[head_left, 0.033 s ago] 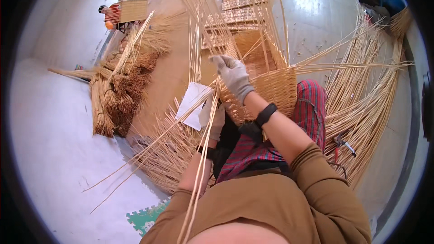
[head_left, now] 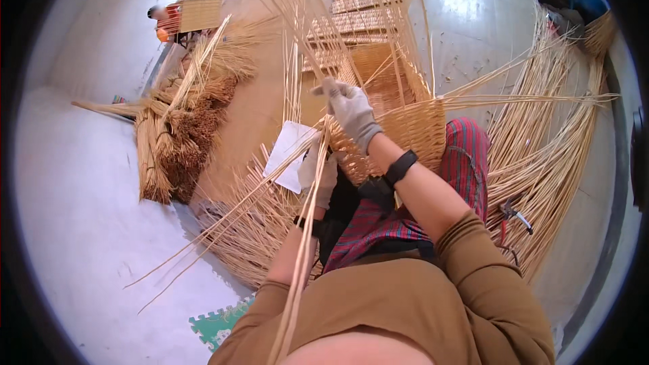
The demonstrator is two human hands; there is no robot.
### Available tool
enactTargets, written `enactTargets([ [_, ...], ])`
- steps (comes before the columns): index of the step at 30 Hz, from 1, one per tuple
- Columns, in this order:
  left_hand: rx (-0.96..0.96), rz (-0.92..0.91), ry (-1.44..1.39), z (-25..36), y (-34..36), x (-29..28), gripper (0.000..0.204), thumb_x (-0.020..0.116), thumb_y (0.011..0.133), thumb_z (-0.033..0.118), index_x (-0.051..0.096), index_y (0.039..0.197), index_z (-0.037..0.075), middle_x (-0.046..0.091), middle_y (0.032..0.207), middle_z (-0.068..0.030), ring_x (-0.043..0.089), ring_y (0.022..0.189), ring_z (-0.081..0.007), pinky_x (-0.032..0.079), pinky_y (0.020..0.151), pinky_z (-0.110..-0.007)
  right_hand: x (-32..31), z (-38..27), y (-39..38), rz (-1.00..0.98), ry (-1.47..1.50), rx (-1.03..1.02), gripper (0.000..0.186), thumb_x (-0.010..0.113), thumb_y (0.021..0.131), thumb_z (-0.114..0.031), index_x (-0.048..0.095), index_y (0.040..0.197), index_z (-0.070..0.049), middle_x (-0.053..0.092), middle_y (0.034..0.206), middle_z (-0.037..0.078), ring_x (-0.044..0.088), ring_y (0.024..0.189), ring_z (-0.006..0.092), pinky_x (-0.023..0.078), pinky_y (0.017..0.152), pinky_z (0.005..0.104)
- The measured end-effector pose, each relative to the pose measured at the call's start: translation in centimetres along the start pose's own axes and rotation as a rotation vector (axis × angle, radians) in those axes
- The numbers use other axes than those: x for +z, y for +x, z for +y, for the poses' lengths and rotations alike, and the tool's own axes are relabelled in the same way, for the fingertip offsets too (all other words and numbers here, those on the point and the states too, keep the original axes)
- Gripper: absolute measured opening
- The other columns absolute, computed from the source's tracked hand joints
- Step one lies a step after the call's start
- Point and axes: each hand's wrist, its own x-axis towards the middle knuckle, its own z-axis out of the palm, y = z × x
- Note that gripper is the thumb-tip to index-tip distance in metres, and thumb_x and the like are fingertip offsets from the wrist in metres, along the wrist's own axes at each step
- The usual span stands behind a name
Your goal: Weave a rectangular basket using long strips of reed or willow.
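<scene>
A half-woven wicker basket (head_left: 412, 132) rests tilted against my lap, with tall upright rods (head_left: 399, 13) rising from its rim. My right hand (head_left: 351, 109), in a pale glove, reaches over its near left corner and pinches thin rods between thumb and fingers. Below that corner is my left hand (head_left: 318, 174), also gloved; its fingers are mostly hidden behind the basket and rods. Long loose rods (head_left: 305, 230) cross in front of it, some running toward me, others to the lower left. A white sheet (head_left: 284, 155) lies beside my left hand.
Bundled wicker (head_left: 179, 142) is heaped at left, and loose rods (head_left: 547, 182) spread at right with pruning shears (head_left: 515, 217) on them. Woven panels (head_left: 355, 23) lie beyond the basket. Another person (head_left: 169, 20) sits far left. A green foam mat (head_left: 220, 324) lies near me.
My right hand has shifted slightly, its thumb now higher against the rods. The upright rods have swayed a little. My left hand stays in place.
</scene>
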Motion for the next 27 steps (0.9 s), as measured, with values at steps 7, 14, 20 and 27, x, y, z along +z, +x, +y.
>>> enactTargets([
  [7, 0.084, -0.011, -0.027, 1.3, 0.2, 0.6, 0.062, 0.081, 0.086, 0.026, 0.056, 0.138, 0.006, 0.068, 0.091, -0.0130, 0.067, 0.080, -0.0341, 0.054, 0.073, -0.045, 1.3, -5.4, -3.1, 0.356, -0.052, -0.663, 0.044, 0.058, 0.107, -0.043, 0.067, 0.129, -0.006, 0.071, 0.120, 0.014, 0.065, 0.111, 0.0197, 0.050, 0.095, 0.0284],
  [14, 0.035, -0.048, -0.014, 1.8, 1.5, -0.7, 0.047, 0.076, 0.090, 0.037, 0.059, 0.126, 0.013, 0.072, 0.094, -0.0150, 0.070, 0.078, -0.0411, 0.055, 0.064, -0.048, -5.7, -2.4, -6.4, -0.104, 0.081, 0.040, 0.032, 0.051, 0.112, -0.034, 0.067, 0.107, -0.007, 0.044, 0.065, -0.006, 0.044, 0.059, 0.0054, 0.054, 0.072, 0.0258],
  [20, 0.379, 0.326, -0.195, 5.7, -0.6, -1.7, 0.037, 0.065, 0.100, 0.022, 0.062, 0.136, 0.010, 0.074, 0.092, -0.0172, 0.070, 0.064, -0.0345, 0.055, 0.056, -0.045, -11.4, -4.1, -7.2, 0.139, 0.114, 0.191, 0.025, 0.056, 0.110, -0.028, 0.069, 0.115, -0.007, 0.072, 0.093, 0.004, 0.068, 0.081, 0.0116, 0.058, 0.079, 0.0285],
  [27, -0.223, -0.179, -0.672, 9.8, 4.9, -0.5, 0.025, 0.057, 0.106, 0.020, 0.057, 0.129, 0.010, 0.066, 0.078, -0.0125, 0.064, 0.054, -0.0225, 0.051, 0.050, -0.039, -8.7, -4.5, -3.5, 0.070, -0.766, -0.484, 0.039, 0.064, 0.102, -0.011, 0.060, 0.140, -0.006, 0.069, 0.129, 0.010, 0.068, 0.115, 0.0209, 0.059, 0.090, 0.0352],
])
